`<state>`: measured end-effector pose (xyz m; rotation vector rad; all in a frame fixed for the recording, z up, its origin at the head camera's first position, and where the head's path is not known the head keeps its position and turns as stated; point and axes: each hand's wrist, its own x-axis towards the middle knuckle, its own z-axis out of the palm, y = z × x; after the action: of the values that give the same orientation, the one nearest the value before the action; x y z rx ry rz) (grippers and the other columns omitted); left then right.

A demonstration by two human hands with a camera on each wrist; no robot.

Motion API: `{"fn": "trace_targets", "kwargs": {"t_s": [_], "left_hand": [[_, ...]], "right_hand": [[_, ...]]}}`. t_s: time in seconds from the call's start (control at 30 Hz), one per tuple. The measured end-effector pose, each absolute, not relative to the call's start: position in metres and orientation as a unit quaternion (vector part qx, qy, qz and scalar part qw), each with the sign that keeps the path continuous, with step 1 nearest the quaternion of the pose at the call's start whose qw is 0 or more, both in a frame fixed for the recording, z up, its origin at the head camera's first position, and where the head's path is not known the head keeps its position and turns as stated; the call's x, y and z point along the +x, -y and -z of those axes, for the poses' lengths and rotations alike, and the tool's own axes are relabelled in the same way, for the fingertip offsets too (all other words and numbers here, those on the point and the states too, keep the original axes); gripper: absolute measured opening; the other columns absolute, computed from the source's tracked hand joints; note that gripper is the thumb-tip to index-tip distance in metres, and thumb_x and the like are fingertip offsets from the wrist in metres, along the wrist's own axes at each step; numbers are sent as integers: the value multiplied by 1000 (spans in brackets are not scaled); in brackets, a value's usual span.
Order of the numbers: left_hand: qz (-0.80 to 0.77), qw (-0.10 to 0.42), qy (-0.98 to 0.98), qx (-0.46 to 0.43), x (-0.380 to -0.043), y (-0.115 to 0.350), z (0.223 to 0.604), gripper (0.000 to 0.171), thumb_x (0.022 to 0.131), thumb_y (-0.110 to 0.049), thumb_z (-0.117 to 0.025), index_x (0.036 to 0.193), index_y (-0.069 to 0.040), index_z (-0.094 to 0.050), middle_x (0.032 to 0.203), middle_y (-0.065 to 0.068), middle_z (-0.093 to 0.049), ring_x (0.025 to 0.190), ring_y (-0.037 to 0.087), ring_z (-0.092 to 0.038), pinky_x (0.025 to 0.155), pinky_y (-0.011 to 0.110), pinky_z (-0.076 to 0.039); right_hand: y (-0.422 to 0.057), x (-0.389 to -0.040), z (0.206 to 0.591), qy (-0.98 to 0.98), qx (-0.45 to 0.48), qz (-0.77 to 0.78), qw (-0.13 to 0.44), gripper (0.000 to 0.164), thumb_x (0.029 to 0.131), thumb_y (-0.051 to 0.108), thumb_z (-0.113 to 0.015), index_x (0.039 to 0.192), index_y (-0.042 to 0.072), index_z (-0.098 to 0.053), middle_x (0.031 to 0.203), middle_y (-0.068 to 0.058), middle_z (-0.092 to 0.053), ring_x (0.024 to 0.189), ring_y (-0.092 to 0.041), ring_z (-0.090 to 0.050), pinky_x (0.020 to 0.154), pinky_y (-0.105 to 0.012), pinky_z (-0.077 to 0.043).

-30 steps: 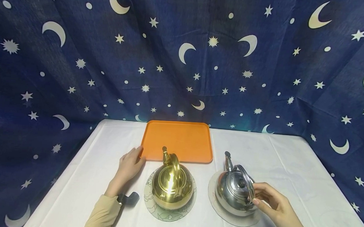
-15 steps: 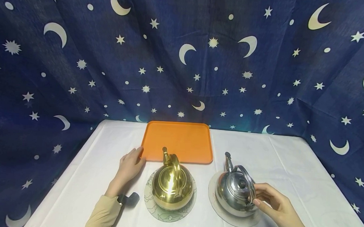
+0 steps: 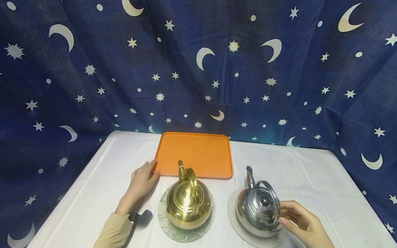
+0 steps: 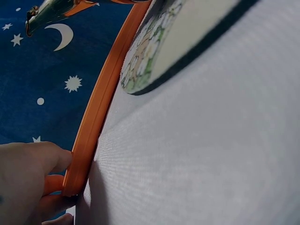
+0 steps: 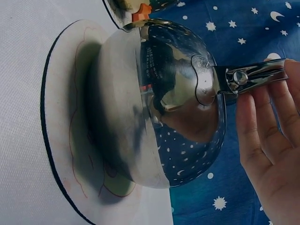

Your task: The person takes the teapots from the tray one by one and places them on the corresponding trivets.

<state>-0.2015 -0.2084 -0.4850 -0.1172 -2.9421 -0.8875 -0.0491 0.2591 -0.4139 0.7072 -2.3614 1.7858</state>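
My left hand (image 3: 142, 180) holds the near left corner of an orange tray (image 3: 194, 153), with the thumb against its outer rim in the left wrist view. A silver kettle (image 3: 255, 213) with a black lid knob stands on a pale round mat (image 3: 233, 223), its spout pointing away. My right hand (image 3: 299, 221) pinches the kettle's metal handle (image 5: 255, 77) low on its right side. Between my hands is a gold kettle (image 3: 189, 207) on a green-patterned round mat (image 3: 168, 227), touched by neither hand.
A white cloth (image 3: 313, 178) covers the table. Behind it hangs a dark blue curtain (image 3: 175, 55) with moons and stars. A black wrist device (image 3: 143, 217) sticks out from my left wrist. The gold spout reaches over the tray's near rim.
The whole head view shifts very slightly. Both hands, the kettles and the tray keep their places.
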Motion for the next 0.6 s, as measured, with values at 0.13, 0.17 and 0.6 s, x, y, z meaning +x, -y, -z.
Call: {"fn": "trace_targets", "kwargs": {"t_s": [0.13, 0.17, 0.6], "left_hand": [[289, 32, 956, -38, -201, 208, 485, 56, 97, -28, -51, 146, -4, -38, 151, 17, -41, 144, 41, -28, 116, 60, -16], [289, 32, 956, -39, -200, 208, 484, 56, 97, -28, -51, 146, -4, -38, 151, 17, -41, 144, 40, -28, 116, 60, -16], [274, 43, 959, -58, -196, 203, 478, 57, 96, -29, -54, 146, -5, -39, 148, 19, -44, 139, 42, -36, 112, 63, -25]], "right_hand": [[-260, -49, 413, 784, 225, -576, 53, 37, 87, -17, -52, 122, -7, -53, 109, 0, -65, 100, -4, -63, 86, -12, -49], [-260, -49, 413, 785, 225, -575, 57, 37, 87, -17, -52, 122, -7, -53, 109, 1, -65, 100, -4, -63, 85, -12, -49], [-273, -50, 404, 824, 174, -535, 68, 29, 92, -11, -51, 121, -7, -54, 101, -1, -68, 95, -6, -68, 84, -12, -51]]}}
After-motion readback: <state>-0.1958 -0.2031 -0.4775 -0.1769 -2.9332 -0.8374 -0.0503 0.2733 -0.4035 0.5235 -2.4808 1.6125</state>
